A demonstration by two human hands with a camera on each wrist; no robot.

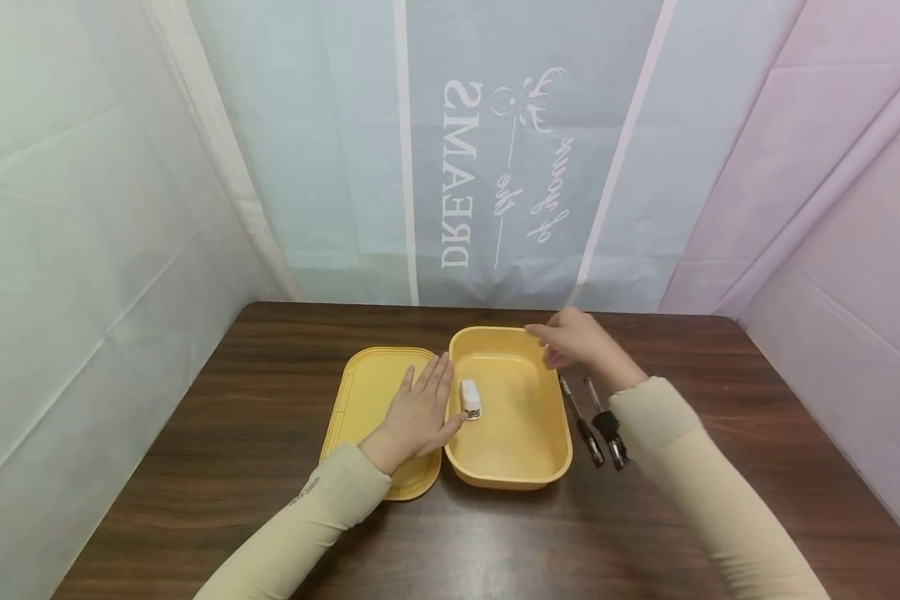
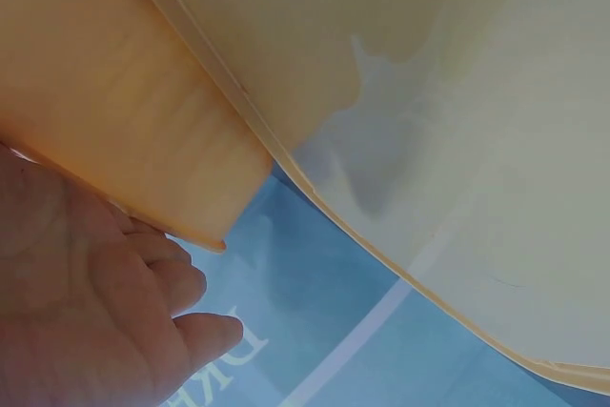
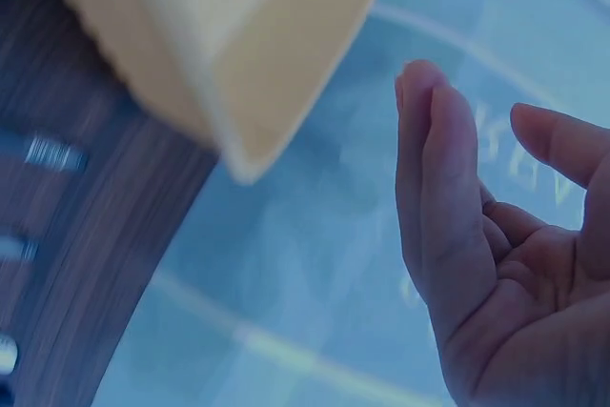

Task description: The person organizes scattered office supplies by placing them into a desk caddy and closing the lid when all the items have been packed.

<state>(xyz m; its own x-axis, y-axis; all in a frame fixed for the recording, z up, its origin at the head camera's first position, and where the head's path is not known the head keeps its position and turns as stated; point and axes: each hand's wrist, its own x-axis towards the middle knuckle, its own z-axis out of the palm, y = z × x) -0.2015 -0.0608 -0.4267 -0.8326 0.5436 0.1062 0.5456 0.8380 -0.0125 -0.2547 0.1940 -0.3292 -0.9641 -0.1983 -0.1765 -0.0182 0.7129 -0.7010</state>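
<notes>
A yellow rectangular box (image 1: 512, 467) stands open-topped on the table. Inside it, by the left wall, lies a small white stapler (image 1: 470, 398) with a metallic end. My left hand (image 1: 418, 410) reaches over the yellow lid (image 1: 360, 392), its straight fingers along the box's left rim; in the left wrist view the fingertips are at the yellow wall's edge. At the back right corner of the box is my right hand (image 1: 576, 340), above the rim. The right wrist view shows its fingers (image 3: 448, 178) loosely extended, thumb apart, nothing between them.
To the right of the box, two dark pens (image 1: 583, 423) lie on the brown wooden table (image 1: 720, 467), with a black piece (image 1: 606, 424) around one. Behind the table hangs a blue cloth (image 1: 345, 208) with white lettering, and pale cloth walls stand at both sides.
</notes>
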